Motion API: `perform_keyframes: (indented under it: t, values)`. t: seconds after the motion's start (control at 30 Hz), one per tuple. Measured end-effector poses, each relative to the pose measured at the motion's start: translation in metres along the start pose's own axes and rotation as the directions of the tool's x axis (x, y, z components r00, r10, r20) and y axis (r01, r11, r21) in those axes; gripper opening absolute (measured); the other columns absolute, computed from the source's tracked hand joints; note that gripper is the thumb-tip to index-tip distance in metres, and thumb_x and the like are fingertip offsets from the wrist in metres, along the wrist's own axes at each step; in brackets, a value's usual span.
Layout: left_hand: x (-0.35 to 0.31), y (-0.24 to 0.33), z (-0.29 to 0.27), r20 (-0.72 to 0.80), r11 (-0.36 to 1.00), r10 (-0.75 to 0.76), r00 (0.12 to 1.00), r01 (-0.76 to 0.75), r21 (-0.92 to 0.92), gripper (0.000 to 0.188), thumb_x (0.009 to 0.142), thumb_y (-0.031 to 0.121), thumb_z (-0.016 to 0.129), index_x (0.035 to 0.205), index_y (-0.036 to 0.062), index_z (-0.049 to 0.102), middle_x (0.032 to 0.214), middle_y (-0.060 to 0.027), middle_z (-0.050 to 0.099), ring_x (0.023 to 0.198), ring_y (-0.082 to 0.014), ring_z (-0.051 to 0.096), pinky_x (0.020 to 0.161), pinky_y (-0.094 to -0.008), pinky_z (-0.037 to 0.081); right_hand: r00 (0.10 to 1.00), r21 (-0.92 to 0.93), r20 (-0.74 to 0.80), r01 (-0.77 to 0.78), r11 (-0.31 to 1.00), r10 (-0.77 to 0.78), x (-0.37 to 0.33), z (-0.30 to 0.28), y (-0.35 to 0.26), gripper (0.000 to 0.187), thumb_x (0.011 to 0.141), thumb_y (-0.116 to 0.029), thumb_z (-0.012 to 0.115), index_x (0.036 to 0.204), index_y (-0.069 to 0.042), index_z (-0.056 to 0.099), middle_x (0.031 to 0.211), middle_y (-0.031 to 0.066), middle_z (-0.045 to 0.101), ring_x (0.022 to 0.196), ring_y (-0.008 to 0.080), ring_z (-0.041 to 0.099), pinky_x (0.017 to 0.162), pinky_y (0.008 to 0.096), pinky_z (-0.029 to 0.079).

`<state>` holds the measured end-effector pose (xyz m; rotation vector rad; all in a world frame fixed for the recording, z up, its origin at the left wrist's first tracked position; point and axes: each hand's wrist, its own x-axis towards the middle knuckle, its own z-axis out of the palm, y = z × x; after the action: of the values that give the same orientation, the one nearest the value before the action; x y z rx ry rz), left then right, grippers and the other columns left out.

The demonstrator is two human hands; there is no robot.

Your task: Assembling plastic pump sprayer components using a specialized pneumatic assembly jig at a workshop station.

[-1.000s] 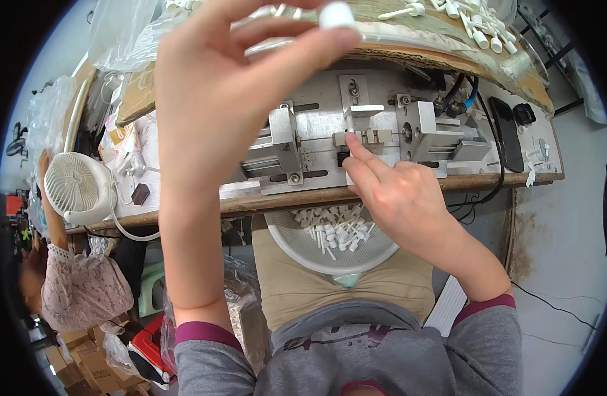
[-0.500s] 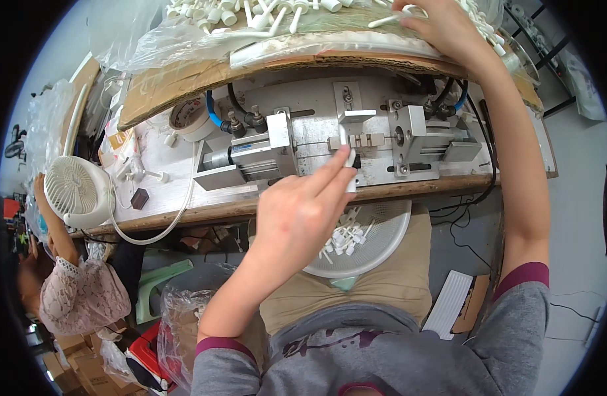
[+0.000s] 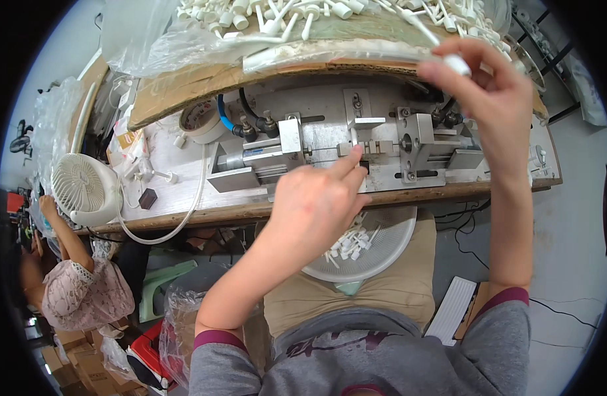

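Observation:
My left hand (image 3: 320, 198) reaches to the middle of a metal clamping fixture (image 3: 376, 148), its index fingertip against a white stemmed plastic piece (image 3: 354, 136) lying there. Its fingers are bent close together; the hand hides part of that piece. Up at the right, my right hand (image 3: 492, 82) pinches another white stemmed piece (image 3: 457, 65) between thumb and fingers, with the wide cap end inside the hand and the stem pointing to the pile. Pneumatic cylinders flank the fixture, one at left (image 3: 260, 155) and one at right (image 3: 442, 148).
A heap of white plastic pieces (image 3: 297, 13) lies on a cardboard shelf (image 3: 184, 92) above the bench. A basket (image 3: 399, 247) with several pieces rests on my lap. At left are a tape roll (image 3: 203, 122), a small fan (image 3: 85, 188) and another person (image 3: 85, 290).
My right hand has come back from the heap toward me, now with a white piece in its fingers. My left hand stays at the fixture; its fingertips have shifted slightly. The view has moved a little.

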<state>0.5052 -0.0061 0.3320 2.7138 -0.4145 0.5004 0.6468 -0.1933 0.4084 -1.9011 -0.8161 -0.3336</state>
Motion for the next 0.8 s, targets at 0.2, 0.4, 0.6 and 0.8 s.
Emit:
perform_keyframes:
  t: [0.2,0.4,0.6,0.8]
  values:
    - [0.071,-0.04,-0.064,-0.36,0.981,-0.191,0.913,0.166,-0.1,0.024,0.08,0.02,0.081,0.1,0.0094,0.075,0.092,-0.0038,0.074,0.061,-0.0118,0.061,0.06,-0.026,0.051,0.955,0.414,0.194,-0.288,0.864,0.225,-0.056,0.022,-0.007,0.029,0.085,-0.002,0.074,0.113,-0.002,0.068,0.087,0.0028,0.061,0.072,0.0075,0.064,0.062,0.0203,0.052]
    - [0.137,-0.073,-0.079,-0.278,0.909,-0.324,0.904,0.379,0.173,0.028,0.081,0.023,0.077,0.102,0.006,0.074,0.093,-0.0149,0.073,0.089,-0.0292,0.071,0.079,-0.0388,0.056,0.928,-0.173,0.264,0.314,0.933,-0.263,-0.096,0.051,-0.004,0.028,0.076,-0.009,0.078,0.102,-0.004,0.068,0.119,0.0124,0.059,0.096,0.0266,0.065,0.078,0.0333,0.055]
    - [0.147,-0.101,-0.065,-0.233,0.931,-0.245,0.941,0.296,0.215,0.027,0.077,0.022,0.074,0.099,0.0061,0.074,0.094,-0.0178,0.073,0.096,-0.033,0.069,0.084,-0.0434,0.054,0.906,-0.477,0.38,0.364,0.8,-0.186,-0.118,0.077,0.005,0.028,0.073,-0.013,0.079,0.098,-0.006,0.07,0.123,0.0102,0.068,0.068,0.0235,0.068,0.065,0.0312,0.055]
    - [0.161,-0.106,-0.056,-0.087,0.868,-0.277,0.957,0.287,0.406,0.019,0.073,0.016,0.069,0.086,0.0039,0.075,0.09,-0.0208,0.071,0.088,-0.0363,0.07,0.079,-0.0451,0.055,0.899,-0.471,0.408,0.358,0.806,-0.161,-0.099,0.078,0.001,0.031,0.07,-0.014,0.08,0.098,-0.007,0.071,0.124,0.0112,0.068,0.058,0.0254,0.067,0.059,0.0331,0.055]
